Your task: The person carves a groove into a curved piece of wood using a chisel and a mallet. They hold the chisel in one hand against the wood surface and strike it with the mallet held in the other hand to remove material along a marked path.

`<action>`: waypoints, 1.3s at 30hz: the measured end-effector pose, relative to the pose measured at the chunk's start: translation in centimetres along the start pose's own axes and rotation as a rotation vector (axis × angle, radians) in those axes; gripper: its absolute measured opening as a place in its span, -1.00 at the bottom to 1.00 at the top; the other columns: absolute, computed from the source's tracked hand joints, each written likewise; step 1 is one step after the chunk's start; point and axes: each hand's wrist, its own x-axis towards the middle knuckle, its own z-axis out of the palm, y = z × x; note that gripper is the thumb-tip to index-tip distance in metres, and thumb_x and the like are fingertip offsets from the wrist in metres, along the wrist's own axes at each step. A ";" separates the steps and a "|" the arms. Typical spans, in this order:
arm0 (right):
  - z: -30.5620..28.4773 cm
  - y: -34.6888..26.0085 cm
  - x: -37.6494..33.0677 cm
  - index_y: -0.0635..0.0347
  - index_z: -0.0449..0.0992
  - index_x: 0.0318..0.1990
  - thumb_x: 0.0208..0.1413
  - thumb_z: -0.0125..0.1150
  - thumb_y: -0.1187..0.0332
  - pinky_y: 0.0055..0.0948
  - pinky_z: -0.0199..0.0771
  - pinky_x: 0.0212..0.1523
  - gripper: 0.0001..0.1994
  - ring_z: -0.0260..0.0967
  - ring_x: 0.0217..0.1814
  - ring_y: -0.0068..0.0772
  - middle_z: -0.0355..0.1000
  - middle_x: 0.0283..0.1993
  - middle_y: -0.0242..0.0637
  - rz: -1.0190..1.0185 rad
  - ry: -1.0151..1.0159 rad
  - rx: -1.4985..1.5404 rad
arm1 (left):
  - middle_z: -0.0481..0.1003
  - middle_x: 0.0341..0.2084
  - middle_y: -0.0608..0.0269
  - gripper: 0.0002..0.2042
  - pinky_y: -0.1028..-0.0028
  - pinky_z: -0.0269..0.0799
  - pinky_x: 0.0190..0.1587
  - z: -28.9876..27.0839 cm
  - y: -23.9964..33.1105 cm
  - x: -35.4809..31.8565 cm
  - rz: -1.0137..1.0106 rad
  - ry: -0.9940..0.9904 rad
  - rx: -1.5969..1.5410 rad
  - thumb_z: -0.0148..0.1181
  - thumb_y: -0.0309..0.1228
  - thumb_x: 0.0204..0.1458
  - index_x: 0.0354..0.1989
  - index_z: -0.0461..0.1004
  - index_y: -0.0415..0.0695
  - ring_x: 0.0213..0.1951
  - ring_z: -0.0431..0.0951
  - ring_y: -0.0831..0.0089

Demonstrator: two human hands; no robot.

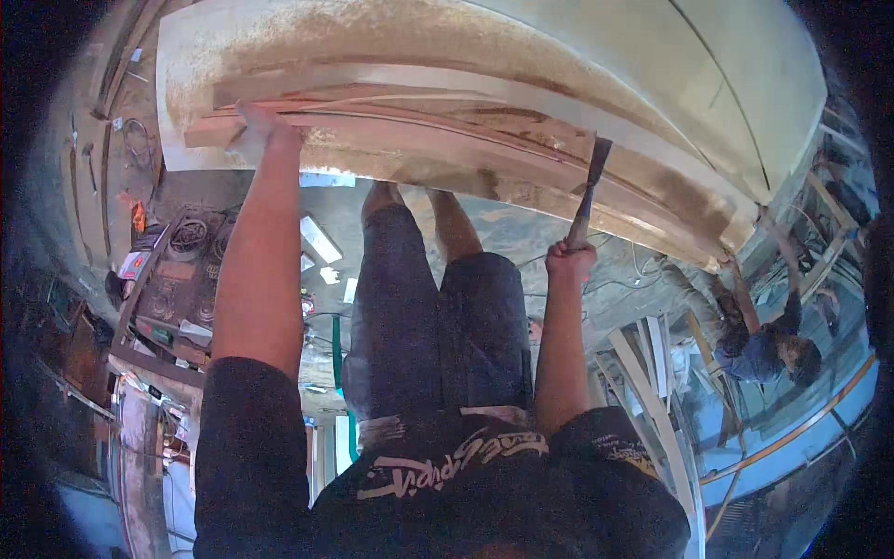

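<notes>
My left hand (265,129), blurred, lies across the left end of a long reddish wooden strip (382,121), thumb and fingers to either side of it. The strip rests along a wide pale board (186,56) covered in brown sawdust. My right hand (570,261) is closed round the wooden handle of a tool (590,186) with a dark, flat, flaring end. That end points away from me and overlaps the right part of the strips in view; whether it touches them, I cannot tell.
On the far right another person (768,354) reaches toward the board's right end. Long timber pieces (652,373) lean at the lower right. Dark metal equipment (177,270) stands at left. Papers (321,239) and cables (638,275) lie on the floor.
</notes>
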 end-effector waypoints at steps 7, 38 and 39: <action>-0.8 -4.0 -6.0 0.16 0.25 -0.54 0.13 0.32 0.34 -0.44 0.19 -0.51 -0.66 0.13 -0.52 -0.51 0.19 -0.56 -0.43 -1.378 -0.043 -0.637 | 0.36 0.17 -0.24 -0.14 0.02 0.53 -0.09 -2.7 1.6 -6.1 0.154 -0.026 0.267 0.01 0.15 0.14 0.41 -0.02 -0.30 0.02 0.51 -0.12; 17.1 17.1 -17.0 0.19 0.31 -0.52 0.10 0.33 0.39 -0.55 0.19 -0.47 -0.71 0.12 -0.53 -0.64 0.22 -0.57 -0.45 -1.498 -0.514 -1.265 | 0.34 0.19 -0.26 -0.25 0.12 0.37 0.17 0.5 -4.2 2.4 0.640 0.350 -0.032 -0.14 0.13 0.26 0.34 0.13 -0.35 0.12 0.43 -0.11; 16.8 17.8 -15.7 0.19 0.29 -0.52 0.12 0.31 0.39 -0.57 0.17 -0.48 -0.71 0.10 -0.53 -0.67 0.22 -0.57 -0.48 -1.447 -0.487 -1.280 | 0.34 0.19 -0.26 -0.25 0.12 0.37 0.17 0.3 -4.4 1.9 0.634 0.343 -0.028 -0.14 0.13 0.26 0.34 0.13 -0.35 0.12 0.43 -0.11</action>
